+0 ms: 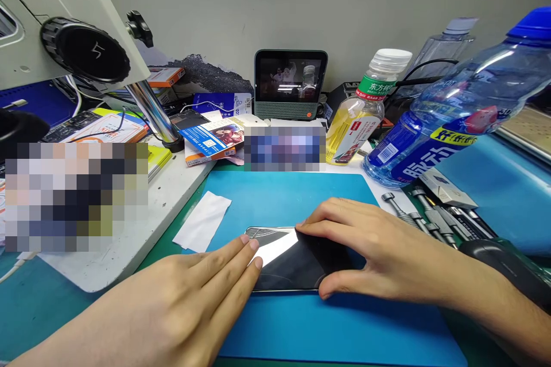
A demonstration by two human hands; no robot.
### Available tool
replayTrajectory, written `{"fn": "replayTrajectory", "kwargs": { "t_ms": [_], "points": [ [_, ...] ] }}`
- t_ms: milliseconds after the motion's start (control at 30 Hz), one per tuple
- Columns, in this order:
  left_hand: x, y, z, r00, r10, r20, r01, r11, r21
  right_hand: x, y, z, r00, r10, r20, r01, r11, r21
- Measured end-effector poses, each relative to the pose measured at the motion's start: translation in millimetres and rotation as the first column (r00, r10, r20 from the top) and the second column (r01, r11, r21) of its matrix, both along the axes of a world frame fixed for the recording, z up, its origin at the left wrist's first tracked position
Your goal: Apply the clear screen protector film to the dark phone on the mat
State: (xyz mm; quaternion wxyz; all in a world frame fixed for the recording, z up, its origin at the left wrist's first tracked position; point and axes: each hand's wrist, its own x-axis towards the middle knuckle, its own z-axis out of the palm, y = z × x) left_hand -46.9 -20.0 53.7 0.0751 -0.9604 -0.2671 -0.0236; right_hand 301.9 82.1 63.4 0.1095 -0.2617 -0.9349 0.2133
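A dark, glossy smartphone (293, 276) lies flat, long side across, on the blue mat (327, 330). A bright reflection crosses its screen. My left hand (185, 295) reaches in from the lower left, its fingers stretched out with the tips on the phone's left end. My right hand (370, 249) spans the phone's right part, fingertips at the far edge and thumb at the near edge, holding it between them. A white wipe or piece of paper (202, 222) lies on the mat's left edge, beyond my left hand.
A microscope (73, 17) on a white base (159, 206) stands at left. Behind the mat are a small display (290, 77), boxes (215, 137), a tea bottle (361, 114) and a large blue-capped bottle (456, 109). Screwdrivers (430, 212) lie at right. Two areas are pixelated.
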Motion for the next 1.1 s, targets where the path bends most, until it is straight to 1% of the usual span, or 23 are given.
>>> {"fn": "replayTrajectory", "kwargs": {
  "t_ms": [433,633,900,1100],
  "points": [
    [0.2,1.7,1.6,1.0,-0.009,-0.015,0.009,1.0,-0.001,-0.7,-0.7,2.8,1.0,0.01,0.022,-0.01,1.0,0.003],
    [0.3,0.0,1.3,1.0,-0.003,0.012,0.003,1.0,0.019,0.5,-0.8,2.8,1.0,0.003,0.022,-0.004,1.0,0.014],
    [-1.8,-0.1,-1.6,0.999,0.002,0.053,-0.002,1.0,0.004,0.2,-0.1,-0.7,1.0,0.009,0.016,-0.009,1.0,0.027],
    [-1.8,0.3,-2.0,0.998,0.01,0.062,-0.011,1.0,0.004,0.4,-1.5,1.9,1.0,0.011,0.027,-0.013,0.999,0.041]
  ]
}}
